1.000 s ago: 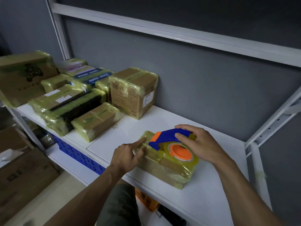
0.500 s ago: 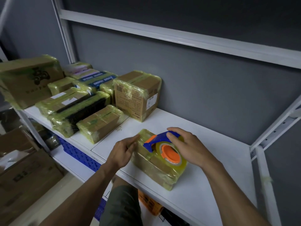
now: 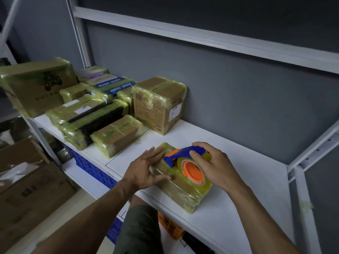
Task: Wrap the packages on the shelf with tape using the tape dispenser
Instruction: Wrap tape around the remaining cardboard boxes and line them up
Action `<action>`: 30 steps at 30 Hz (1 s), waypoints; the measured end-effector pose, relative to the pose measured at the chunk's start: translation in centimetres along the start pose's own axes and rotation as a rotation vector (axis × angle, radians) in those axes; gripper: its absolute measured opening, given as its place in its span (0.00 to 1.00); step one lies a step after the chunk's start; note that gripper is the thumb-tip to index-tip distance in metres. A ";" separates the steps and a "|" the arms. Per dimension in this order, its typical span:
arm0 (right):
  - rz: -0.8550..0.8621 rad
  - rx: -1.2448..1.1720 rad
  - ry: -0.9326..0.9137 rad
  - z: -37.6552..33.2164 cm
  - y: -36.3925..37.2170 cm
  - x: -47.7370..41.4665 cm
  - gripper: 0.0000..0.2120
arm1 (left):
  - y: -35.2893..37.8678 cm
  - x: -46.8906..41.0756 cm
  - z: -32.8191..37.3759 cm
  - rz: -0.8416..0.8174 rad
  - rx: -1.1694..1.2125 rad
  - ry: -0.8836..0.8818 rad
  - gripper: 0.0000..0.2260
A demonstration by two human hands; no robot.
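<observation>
Package (image 3: 183, 194) wrapped in yellowish tape lies at the lower centre of the frame, near the front edge of the white shelf (image 3: 238, 182). On its top sits the tape dispenser (image 3: 193, 171), blue-framed with an orange hub and a clear roll. The right hand (image 3: 220, 167) grips it, fingers curled over the blue handle. The left hand (image 3: 144, 170) lies flat with fingers spread on the package's left end, thumb along its front side. Further back, left of centre, a small taped carton (image 3: 117, 134) lies just beside a long dark package (image 3: 91, 121). Behind them a cube-shaped carton (image 3: 157, 105) stands close to the grey wall (image 3: 238, 88). A large box (image 3: 36, 87) sits at the left edge.
</observation>
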State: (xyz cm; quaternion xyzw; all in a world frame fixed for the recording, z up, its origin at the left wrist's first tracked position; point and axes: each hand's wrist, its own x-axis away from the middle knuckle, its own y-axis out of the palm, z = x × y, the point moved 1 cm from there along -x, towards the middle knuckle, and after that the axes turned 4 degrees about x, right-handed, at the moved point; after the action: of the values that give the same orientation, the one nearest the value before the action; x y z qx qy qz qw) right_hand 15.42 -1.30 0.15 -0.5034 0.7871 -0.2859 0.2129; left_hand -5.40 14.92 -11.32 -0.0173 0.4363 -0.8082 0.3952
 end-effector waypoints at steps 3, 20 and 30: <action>-0.010 0.040 -0.006 -0.7 -0.5 -0.1 0.27 | -0.6 -0.4 -0.1 -0.026 -0.014 -0.042 0.47; -0.093 0.140 0.004 0.1 -1.3 0.1 0.26 | 0.0 0.2 1.9 -0.064 -0.429 0.092 0.56; -0.056 0.052 -0.011 0.0 -1.2 0.9 0.22 | 1.3 0.0 1.7 -0.135 -0.342 0.131 0.50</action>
State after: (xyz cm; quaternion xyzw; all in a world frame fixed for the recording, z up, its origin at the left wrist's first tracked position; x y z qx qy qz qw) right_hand 15.90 -2.54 0.93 -0.5213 0.7637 -0.3092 0.2222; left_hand -3.94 13.37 -11.13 -0.0607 0.5898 -0.7465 0.3020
